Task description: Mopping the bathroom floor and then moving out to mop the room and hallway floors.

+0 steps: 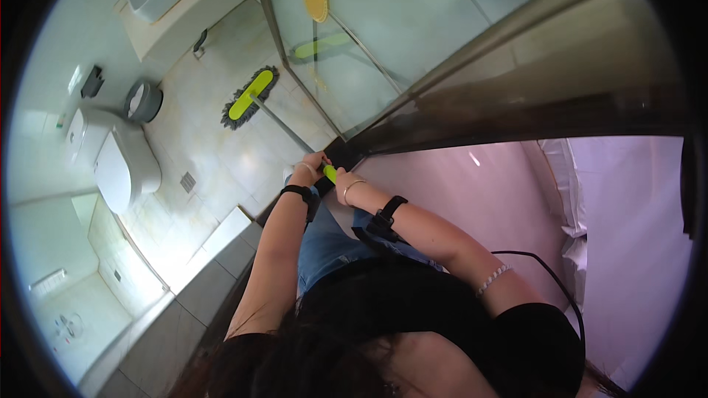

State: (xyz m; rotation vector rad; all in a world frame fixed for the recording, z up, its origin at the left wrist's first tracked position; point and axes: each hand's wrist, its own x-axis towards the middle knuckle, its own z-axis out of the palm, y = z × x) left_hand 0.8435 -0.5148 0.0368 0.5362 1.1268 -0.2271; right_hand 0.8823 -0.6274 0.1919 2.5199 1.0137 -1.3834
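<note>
Both my hands hold the handle of a flat mop. My left hand [316,165] is closed round the grey pole just below the green grip, and my right hand [345,183] grips the handle's green end [329,173] nearer my body. From there the pole [282,124] slants up and left to the mop head [250,96], a lime-green plate with a grey fringed pad, which lies on the pale bathroom floor tiles. My fingers are partly hidden by the wrists and the handle.
A white toilet [124,168] and a grey waste bin [145,101] stand at the left. A floor drain [188,182] lies in the tiles. Glass panels with a metal frame [310,97] stand at the upper right. The dark threshold [343,156] borders a room with a bed [636,221].
</note>
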